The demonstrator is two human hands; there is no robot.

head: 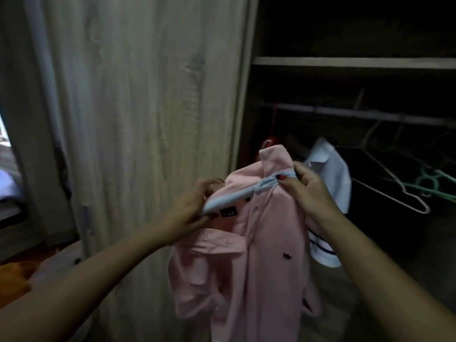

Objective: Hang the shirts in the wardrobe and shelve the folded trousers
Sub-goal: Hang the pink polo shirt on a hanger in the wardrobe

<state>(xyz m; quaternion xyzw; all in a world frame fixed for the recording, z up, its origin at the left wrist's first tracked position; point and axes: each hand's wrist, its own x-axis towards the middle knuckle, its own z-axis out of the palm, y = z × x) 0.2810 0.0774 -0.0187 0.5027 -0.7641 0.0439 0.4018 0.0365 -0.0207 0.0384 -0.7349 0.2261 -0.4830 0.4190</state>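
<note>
shirt: pink shirt [266,255], buttoned front facing the camera, held up in front of the open wardrobe, body hanging down; not on the rail
collar: pale blue inner band [246,191] stretched between both hands; black label [229,212] just under it
left hand: left hand [195,201] pinches the left end of the band, thumb and fingers curled on the cloth
right hand: right hand [308,191] pinches the right end of the band at the collar, fingers curled round it
wardrobe: door [148,119] of pale wood fills the left and middle; open dark bay to the right
shelf: shelf [345,62] across the top of the bay
rail: rail [345,113] below the shelf
white shirt: white shirt [330,174] hangs from the rail, just behind the right hand
hangers: white hanger [399,191] and green hanger [429,181] on the rail, right of the white shirt, both bare
red hanger: red hanger [270,140] shows just behind the pink collar; cannot tell if the shirt is on it
trousers: not in view
floor left: orange cloth [12,280] at the lower left edge, blurred
</note>
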